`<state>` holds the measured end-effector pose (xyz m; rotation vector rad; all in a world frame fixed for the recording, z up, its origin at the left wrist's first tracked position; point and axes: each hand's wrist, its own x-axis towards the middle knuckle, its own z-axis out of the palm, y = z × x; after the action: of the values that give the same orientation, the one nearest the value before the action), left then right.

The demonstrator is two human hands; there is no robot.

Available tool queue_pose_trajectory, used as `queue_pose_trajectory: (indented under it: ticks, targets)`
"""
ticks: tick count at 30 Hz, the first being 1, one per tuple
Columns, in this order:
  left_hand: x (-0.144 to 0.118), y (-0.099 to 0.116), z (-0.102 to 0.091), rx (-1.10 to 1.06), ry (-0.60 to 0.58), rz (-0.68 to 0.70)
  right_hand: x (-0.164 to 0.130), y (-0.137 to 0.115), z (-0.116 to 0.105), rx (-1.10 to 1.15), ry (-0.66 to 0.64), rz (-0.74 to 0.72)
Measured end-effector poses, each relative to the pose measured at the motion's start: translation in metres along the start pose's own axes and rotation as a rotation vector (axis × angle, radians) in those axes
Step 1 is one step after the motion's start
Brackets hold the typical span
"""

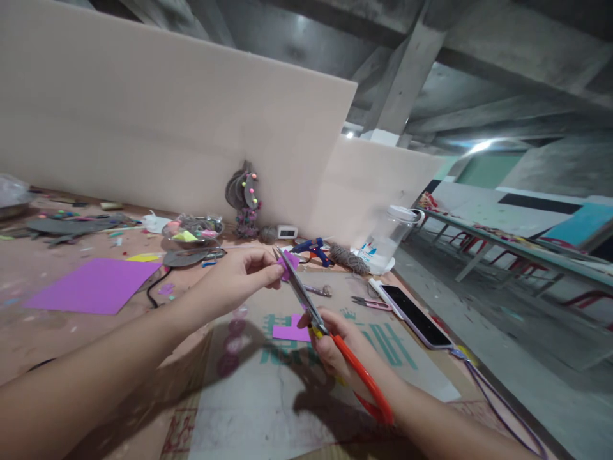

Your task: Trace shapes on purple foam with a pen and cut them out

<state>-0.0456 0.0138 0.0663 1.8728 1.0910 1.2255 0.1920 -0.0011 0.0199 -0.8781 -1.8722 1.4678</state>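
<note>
Lower centre of frame: right hand has its fingers wrapped round the orange handles of the scissors, blades running up-left and closing on a small purple scrap. Left hand, just left of centre, pinches that scrap btwn thumb and fingertips, fingers together on it, right by the blade tips.

Risk as I read it: the scrap is tiny and the pinching fingertips sit v. close to the cutting edge, so a quick snip could nick a finger, or the scrap could twist and the cut go off line. The scrap could also slip out and drop among the clutter.

Under both hands lies a cardboard sheet w/ green print, and a second purple offcut rests on it. Right of centre: a dark phone near the table edge, its cable trailing to lower right. A snag on that cable could pull the phone off.

Mid-left: a big purple sheet flat on the table. Further back, centre: blue glue gun, ball of twine, clear plastic jar, bowl of coloured bits. Behind all that, a pale board wall.
</note>
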Motion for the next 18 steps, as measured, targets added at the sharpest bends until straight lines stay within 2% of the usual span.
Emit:
queue_pose_trajectory:
  ticks: [5,9,13,18]
  targets:
    - [-0.001,0.001,0.001,0.022,0.070,-0.018,-0.004,-0.005,0.003,-0.001,0.005,0.026]
    - [-0.003,0.002,0.003,-0.039,0.127,0.008,-0.006,-0.010,0.005,-0.009,0.017,0.028]
    - [-0.005,0.005,0.006,-0.035,0.118,0.017,-0.005,-0.004,0.003,0.030,-0.017,-0.001]
    - [-0.008,0.004,0.013,-0.038,0.051,-0.022,-0.004,0.004,0.001,0.082,-0.069,-0.044]
